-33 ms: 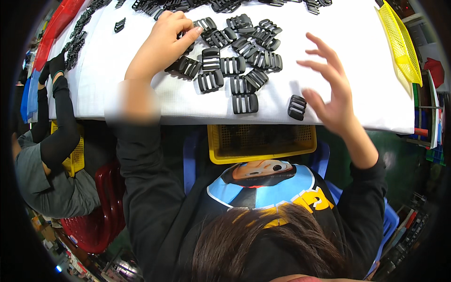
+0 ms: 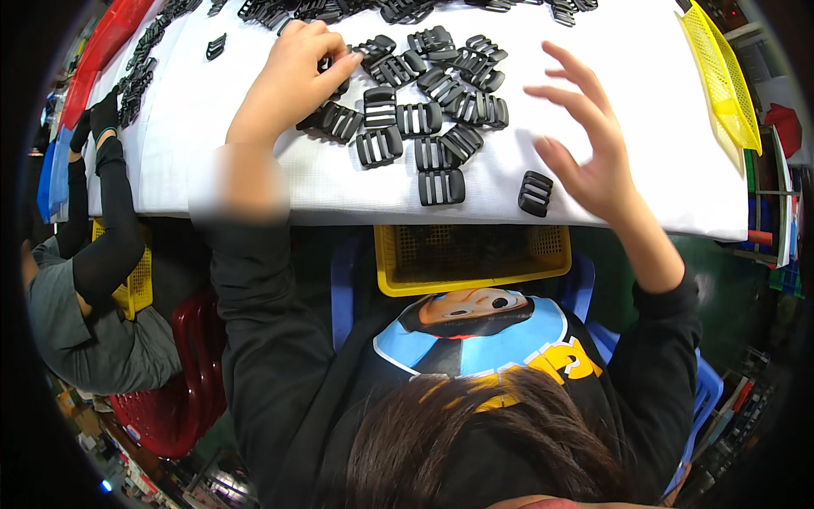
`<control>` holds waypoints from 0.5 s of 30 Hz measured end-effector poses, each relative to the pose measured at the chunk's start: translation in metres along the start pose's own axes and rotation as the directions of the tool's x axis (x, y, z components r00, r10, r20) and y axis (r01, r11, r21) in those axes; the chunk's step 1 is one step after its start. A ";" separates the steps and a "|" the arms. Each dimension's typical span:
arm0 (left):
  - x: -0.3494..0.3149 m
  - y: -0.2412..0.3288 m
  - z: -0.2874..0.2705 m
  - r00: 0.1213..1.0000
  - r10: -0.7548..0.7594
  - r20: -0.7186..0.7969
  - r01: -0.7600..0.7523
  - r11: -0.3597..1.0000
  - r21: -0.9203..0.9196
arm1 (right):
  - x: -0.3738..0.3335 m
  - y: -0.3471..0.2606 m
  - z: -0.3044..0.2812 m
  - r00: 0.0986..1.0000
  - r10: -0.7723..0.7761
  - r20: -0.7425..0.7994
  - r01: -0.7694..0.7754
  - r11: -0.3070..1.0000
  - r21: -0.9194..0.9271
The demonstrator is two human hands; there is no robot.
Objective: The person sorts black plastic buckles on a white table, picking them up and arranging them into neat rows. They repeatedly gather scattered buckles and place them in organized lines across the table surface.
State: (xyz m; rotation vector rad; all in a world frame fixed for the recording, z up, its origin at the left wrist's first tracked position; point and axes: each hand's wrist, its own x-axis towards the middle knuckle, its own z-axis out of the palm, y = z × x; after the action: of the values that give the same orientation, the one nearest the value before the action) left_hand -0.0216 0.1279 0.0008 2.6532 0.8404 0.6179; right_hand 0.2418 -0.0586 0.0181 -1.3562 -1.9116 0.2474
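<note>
Black slotted plastic buckles [image 2: 419, 120] lie in a loose group on the white-covered table. At the group's left side my left hand [image 2: 297, 72] has its fingers and thumb bent around a dark buckle [image 2: 341, 86]; its fingertips are partly hidden. My right hand [image 2: 593, 140] is open above the table to the right of the group, fingers spread and nothing in them. Below its thumb, close to the front edge, a single buckle [image 2: 535, 193] lies apart from the others.
More buckles [image 2: 407, 8] are heaped along the far side, with others at the far left. A yellow mesh basket [image 2: 471, 286] sits below the front edge; a yellow tray [image 2: 723, 85] stands at right. A co-worker's gloved hand [image 2: 103, 114] rests at the left edge.
My right hand has risen slightly away from the front edge and shifted a little left, staying spread. My left hand and the buckles look almost the same.
</note>
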 end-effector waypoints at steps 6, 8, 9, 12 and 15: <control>-0.008 -0.010 -0.003 0.956 -0.233 -0.176 0.215 0.970 -0.116 | 0.072 0.053 0.057 0.962 -0.211 0.173 0.212 0.977 0.014; -0.018 -0.008 0.001 0.950 -0.303 -0.076 0.257 0.898 -0.357 | 0.071 0.048 0.057 0.910 -0.302 0.285 0.349 0.929 -0.128; -0.026 -0.003 0.003 0.942 -0.335 -0.018 0.288 0.836 -0.468 | 0.068 0.044 0.058 0.900 -0.323 0.291 0.353 0.934 -0.055; -0.045 0.020 0.008 0.990 -0.125 0.060 0.138 0.916 -0.377 | 0.048 0.032 0.049 0.858 -0.380 0.345 0.392 0.919 0.037; -0.051 0.049 0.020 1.000 0.003 0.005 -0.003 0.999 -0.050 | 0.022 0.021 0.037 0.852 -0.371 0.370 0.364 0.927 0.090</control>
State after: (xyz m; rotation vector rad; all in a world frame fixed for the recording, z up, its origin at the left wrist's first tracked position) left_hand -0.0261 0.0557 -0.0128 2.6101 0.8094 0.6247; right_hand 0.2287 -0.0210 -0.0084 -0.9456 -2.4447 0.3542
